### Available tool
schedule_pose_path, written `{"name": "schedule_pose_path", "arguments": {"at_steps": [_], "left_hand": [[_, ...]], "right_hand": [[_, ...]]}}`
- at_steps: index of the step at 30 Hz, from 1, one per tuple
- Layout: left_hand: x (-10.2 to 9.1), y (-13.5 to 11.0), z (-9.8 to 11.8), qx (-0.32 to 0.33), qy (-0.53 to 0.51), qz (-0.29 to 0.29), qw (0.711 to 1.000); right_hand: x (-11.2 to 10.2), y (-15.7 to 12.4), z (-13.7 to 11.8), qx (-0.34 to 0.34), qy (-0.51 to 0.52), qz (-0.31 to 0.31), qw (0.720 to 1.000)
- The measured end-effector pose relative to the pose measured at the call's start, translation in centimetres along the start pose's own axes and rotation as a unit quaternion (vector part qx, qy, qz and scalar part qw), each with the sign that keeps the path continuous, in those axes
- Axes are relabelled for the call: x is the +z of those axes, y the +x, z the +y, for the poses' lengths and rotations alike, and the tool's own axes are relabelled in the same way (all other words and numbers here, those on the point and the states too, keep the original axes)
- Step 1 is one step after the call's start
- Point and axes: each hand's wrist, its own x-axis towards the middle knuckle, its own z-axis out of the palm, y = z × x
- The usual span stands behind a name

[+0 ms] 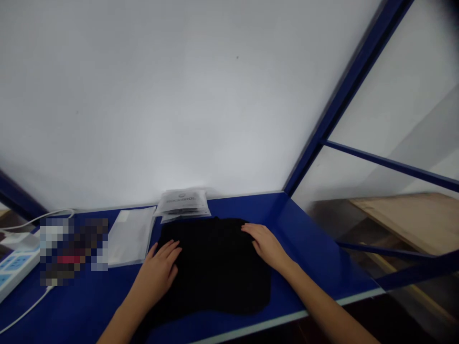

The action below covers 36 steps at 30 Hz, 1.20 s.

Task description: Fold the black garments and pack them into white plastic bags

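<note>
A black cloth (215,267) lies flat on the blue table (304,248). My left hand (159,270) rests palm down on the cloth's left part, fingers stretched out and slightly apart. My right hand (265,243) lies flat on the cloth's upper right corner, fingers extended toward the left. Neither hand holds anything. Both forearms reach in from the bottom of the view.
A stack of white plastic packets (183,203) lies at the table's back edge against the white wall. A flat clear bag (129,236) lies left of the cloth. A white power strip (16,265) with cables sits far left. Blue frame posts (333,114) rise at right.
</note>
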Motion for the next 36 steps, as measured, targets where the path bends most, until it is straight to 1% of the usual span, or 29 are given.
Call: {"name": "schedule_pose_path", "arguments": {"at_steps": [2, 3, 5, 6, 7, 8, 9, 10, 11, 12, 13, 14, 15, 16, 17, 19, 20, 22, 24, 26, 28, 30, 31, 33, 35, 36], "left_hand": [[-0.8, 0.3, -0.7, -0.030, -0.036, 0.026, 0.999], [-1.4, 0.4, -0.9, -0.051, -0.063, 0.049, 0.996], [-2.9, 0.4, -0.5, -0.121, -0.127, 0.114, 0.978], [-3.8, 0.4, 0.0, -0.166, -0.165, 0.153, 0.960], [-4.7, 0.5, 0.6, -0.214, -0.208, 0.191, 0.935], [-5.7, 0.6, 1.4, -0.260, -0.258, 0.221, 0.904], [-6.6, 0.7, 2.1, -0.298, -0.311, 0.240, 0.870], [-7.3, 0.9, 2.7, -0.327, -0.363, 0.246, 0.837], [-7.8, 1.0, 3.1, -0.348, -0.408, 0.242, 0.809], [-8.0, 1.1, 3.3, -0.362, -0.442, 0.226, 0.789], [-7.8, 1.2, 3.3, -0.369, -0.463, 0.202, 0.780], [-7.3, 1.2, 3.0, -0.370, -0.469, 0.176, 0.782], [-6.6, 1.1, 2.6, -0.367, -0.461, 0.153, 0.793], [-5.7, 0.9, 2.1, -0.359, -0.442, 0.128, 0.812], [-4.8, 0.7, 1.6, -0.351, -0.407, 0.121, 0.835], [-3.1, 0.1, 0.8, -0.330, -0.320, 0.136, 0.877], [-2.5, -0.3, 0.6, -0.318, -0.283, 0.150, 0.892], [-2.0, -1.1, 0.7, -0.300, -0.241, 0.173, 0.907], [-2.1, -1.9, 1.0, -0.300, -0.245, 0.189, 0.902], [-2.1, -2.9, 1.2, -0.309, -0.281, 0.200, 0.886], [-1.9, -3.8, 1.2, -0.315, -0.330, 0.211, 0.865], [-1.2, -4.6, 1.0, -0.318, -0.374, 0.221, 0.843], [-0.8, -4.9, 0.9, -0.319, -0.391, 0.224, 0.834], [-0.1, -5.4, 0.8, -0.317, -0.415, 0.225, 0.823], [0.1, -5.7, 0.9, -0.306, -0.422, 0.225, 0.824], [0.1, -5.8, 1.1, -0.299, -0.417, 0.225, 0.828]], "right_hand": [[-0.4, 0.9, 0.5, 0.018, 0.023, 0.063, 0.998], [-0.8, 1.3, 0.5, 0.030, 0.040, 0.095, 0.994], [-2.0, 1.9, 0.0, 0.063, 0.084, 0.158, 0.982], [-2.7, 2.2, -0.4, 0.085, 0.111, 0.183, 0.973], [-3.5, 2.5, -0.9, 0.109, 0.140, 0.202, 0.963], [-4.3, 2.7, -1.3, 0.134, 0.169, 0.214, 0.953], [-5.0, 2.8, -1.7, 0.157, 0.199, 0.216, 0.943], [-5.6, 2.8, -1.9, 0.177, 0.228, 0.207, 0.935], [-6.0, 2.7, -2.0, 0.193, 0.255, 0.185, 0.929], [-6.2, 2.5, -1.8, 0.205, 0.281, 0.156, 0.925], [-6.0, 2.2, -1.6, 0.214, 0.304, 0.124, 0.920], [-5.7, 1.9, -1.2, 0.223, 0.326, 0.093, 0.914], [-5.1, 1.5, -0.7, 0.237, 0.346, 0.066, 0.905], [-4.5, 1.1, -0.2, 0.256, 0.365, 0.045, 0.894], [-3.8, 0.7, 0.2, 0.279, 0.383, 0.030, 0.880], [-2.8, 0.1, 0.8, 0.327, 0.405, 0.014, 0.854], [-2.6, 0.0, 0.8, 0.344, 0.408, 0.017, 0.845], [-2.7, 0.2, 0.3, 0.360, 0.403, 0.038, 0.840], [-3.4, 1.0, -1.0, 0.359, 0.396, 0.067, 0.843], [-4.3, 2.1, -3.2, 0.345, 0.395, 0.082, 0.848], [-4.8, 3.6, -6.0, 0.314, 0.394, 0.079, 0.860], [-4.6, 5.3, -9.5, 0.276, 0.381, 0.054, 0.881], [-4.0, 6.1, -11.2, 0.254, 0.367, 0.036, 0.894], [-2.1, 7.8, -14.8, 0.213, 0.323, -0.001, 0.922], [0.7, 9.3, -17.9, 0.183, 0.275, -0.031, 0.944], [2.2, 9.8, -19.1, 0.174, 0.261, -0.050, 0.948]]}}
